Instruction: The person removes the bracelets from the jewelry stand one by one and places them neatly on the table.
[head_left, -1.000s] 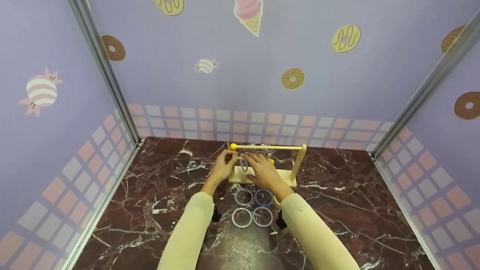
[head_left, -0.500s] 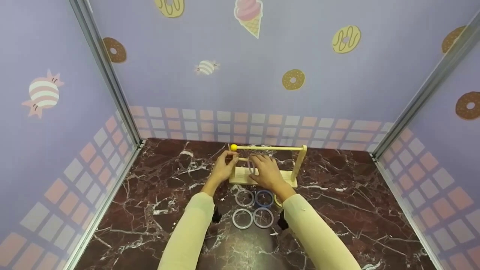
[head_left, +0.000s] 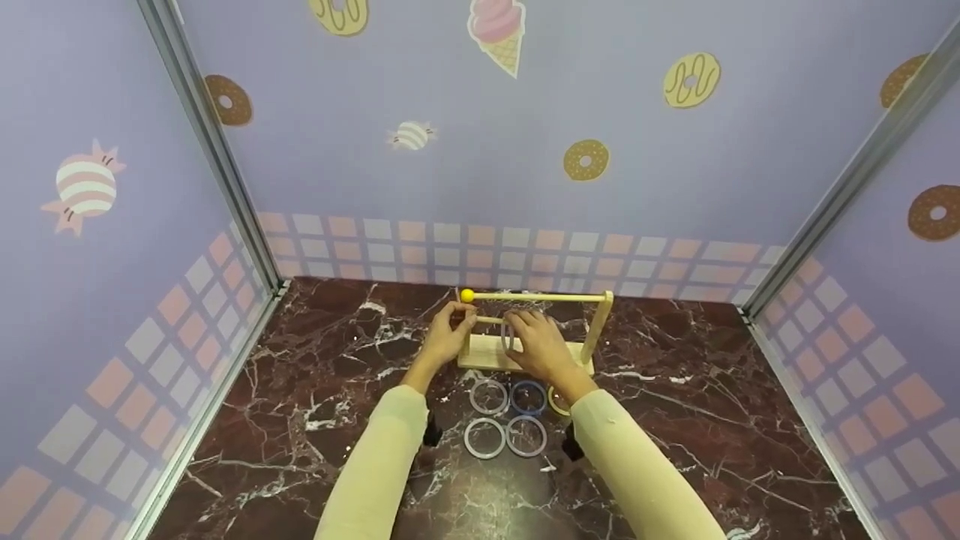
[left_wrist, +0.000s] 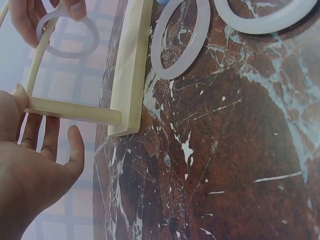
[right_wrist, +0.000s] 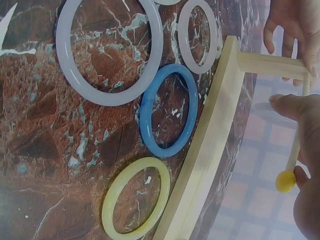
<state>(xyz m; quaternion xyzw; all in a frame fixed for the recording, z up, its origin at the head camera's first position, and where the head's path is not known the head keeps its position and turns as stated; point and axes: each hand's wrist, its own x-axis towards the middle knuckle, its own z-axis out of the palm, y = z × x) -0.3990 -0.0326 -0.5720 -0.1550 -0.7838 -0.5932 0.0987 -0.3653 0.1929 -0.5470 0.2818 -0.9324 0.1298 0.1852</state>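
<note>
A light wooden rack [head_left: 484, 360] stands on the dark marbled table, with two horizontal rods tipped by yellow balls. My left hand [head_left: 448, 335] pinches the top of its short left post [left_wrist: 75, 111], where the lower rod joins, between thumb and fingers. A pale translucent ring [left_wrist: 70, 53] hangs around that lower rod. My right hand [head_left: 541, 349] pinches this ring, its thumb in front and other fingers partly hidden. In the right wrist view, the lower rod's yellow ball [right_wrist: 285, 181] shows beside the right hand.
In front of the rack lie a blue ring [right_wrist: 146, 120], a yellow ring [right_wrist: 108, 210], a pale pinkish ring [right_wrist: 183, 35] and whitish rings, one a large white ring [right_wrist: 155, 35]. The rack's upper rod [head_left: 536, 297] runs above both hands. A patterned wall [head_left: 495, 180] rises behind.
My right hand has slid the pale ring rightward along the lower rod, away from the left post. My left hand has kept its hold on the post.
</note>
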